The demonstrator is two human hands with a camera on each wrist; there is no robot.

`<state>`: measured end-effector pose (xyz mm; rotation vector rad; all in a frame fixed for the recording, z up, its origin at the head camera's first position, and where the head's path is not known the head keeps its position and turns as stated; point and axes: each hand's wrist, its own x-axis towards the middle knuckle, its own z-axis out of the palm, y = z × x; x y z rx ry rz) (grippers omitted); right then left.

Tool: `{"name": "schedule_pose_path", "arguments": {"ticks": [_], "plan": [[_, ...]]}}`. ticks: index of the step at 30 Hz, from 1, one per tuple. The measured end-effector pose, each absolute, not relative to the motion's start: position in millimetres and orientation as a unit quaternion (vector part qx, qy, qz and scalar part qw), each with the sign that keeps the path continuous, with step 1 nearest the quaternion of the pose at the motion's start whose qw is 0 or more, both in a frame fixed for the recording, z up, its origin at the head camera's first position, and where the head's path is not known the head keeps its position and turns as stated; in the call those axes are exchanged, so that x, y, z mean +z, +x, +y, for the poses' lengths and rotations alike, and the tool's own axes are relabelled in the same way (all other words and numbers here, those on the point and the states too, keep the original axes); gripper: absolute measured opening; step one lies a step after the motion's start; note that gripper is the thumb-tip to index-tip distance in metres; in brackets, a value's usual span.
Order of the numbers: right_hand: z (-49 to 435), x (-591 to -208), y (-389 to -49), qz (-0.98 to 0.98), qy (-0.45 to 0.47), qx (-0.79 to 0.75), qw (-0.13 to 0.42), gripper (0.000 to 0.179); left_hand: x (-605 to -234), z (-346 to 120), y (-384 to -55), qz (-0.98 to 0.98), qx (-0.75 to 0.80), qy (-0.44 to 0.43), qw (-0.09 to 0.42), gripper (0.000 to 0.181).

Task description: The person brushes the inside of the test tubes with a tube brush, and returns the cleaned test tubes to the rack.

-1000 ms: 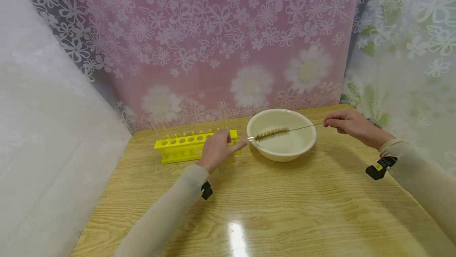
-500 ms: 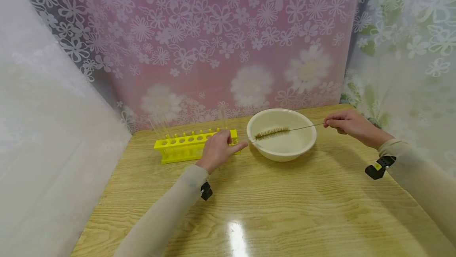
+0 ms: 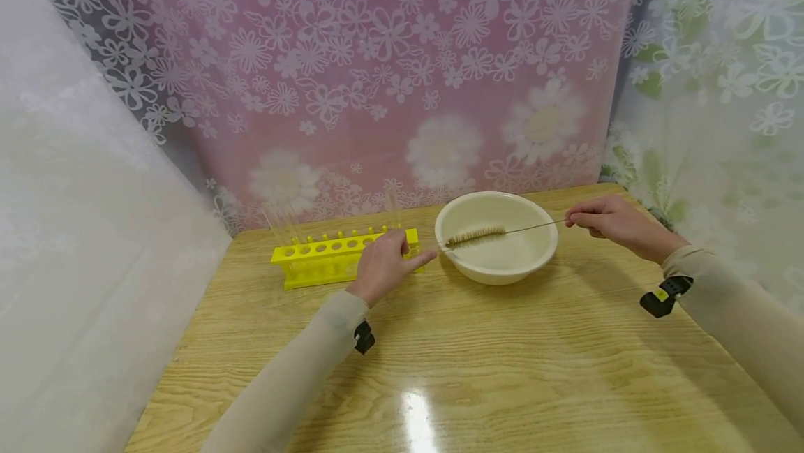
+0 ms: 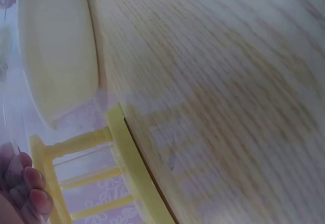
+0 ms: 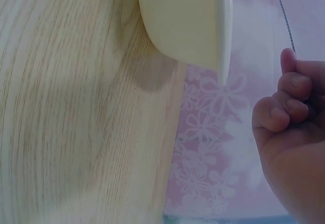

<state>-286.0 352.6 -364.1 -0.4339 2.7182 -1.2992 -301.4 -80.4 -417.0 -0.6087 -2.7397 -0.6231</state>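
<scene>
My left hand (image 3: pixel 386 264) holds a clear glass test tube (image 4: pixel 7 115), its open end pointing right at the rim of a cream plastic basin (image 3: pixel 496 276). Most of the tube is hidden by the hand or hard to see. My right hand (image 3: pixel 612 225) pinches the thin twisted-wire handle (image 5: pixel 284 16) of a test tube brush (image 3: pixel 475 236). The brush's tan bristles lie level above the basin, with the tip close to the tube's mouth. Whether the tip is inside the glass I cannot tell. In the right wrist view the other fingers are curled.
A yellow test tube rack (image 3: pixel 320 250) stands behind and left of my left hand. Several clear tubes (image 3: pixel 283 223) rise from its left end, and another tube (image 3: pixel 393 205) from its right end. A pink flowered curtain (image 3: pixel 389 90) hangs behind the wooden table (image 3: pixel 502 362).
My right hand has moved slightly left, bringing the brush closer to the left hand. The left hand and the tube have stayed in about the same place.
</scene>
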Motion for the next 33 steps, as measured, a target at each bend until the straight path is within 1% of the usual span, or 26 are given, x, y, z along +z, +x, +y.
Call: {"name": "schedule_pose_path", "arguments": {"ticks": [7,13,17,26,33], "plan": [[345,-363,-288,0.889,-0.139,-0.433,0.061,0.041,-419,-81,-302,-0.944,-0.218,-0.211,0.127,0.066],[332,-364,-293,0.884,-0.138,-0.439,0.081,0.038,-419,-75,-300,-0.941,-0.22,-0.224,0.127,0.057],[325,-365,-295,0.881,-0.143,-0.442,0.089,0.038,-421,-73,-299,-0.942,-0.227,-0.217,0.123,0.058],[312,-368,-298,0.881,-0.148,-0.441,0.093,0.033,-422,-72,-299,-0.942,-0.219,-0.216,0.135,0.058],[302,-370,-299,0.885,-0.153,-0.431,0.087,0.031,-422,-70,-300,-0.943,-0.213,-0.215,0.139,0.055]]}}
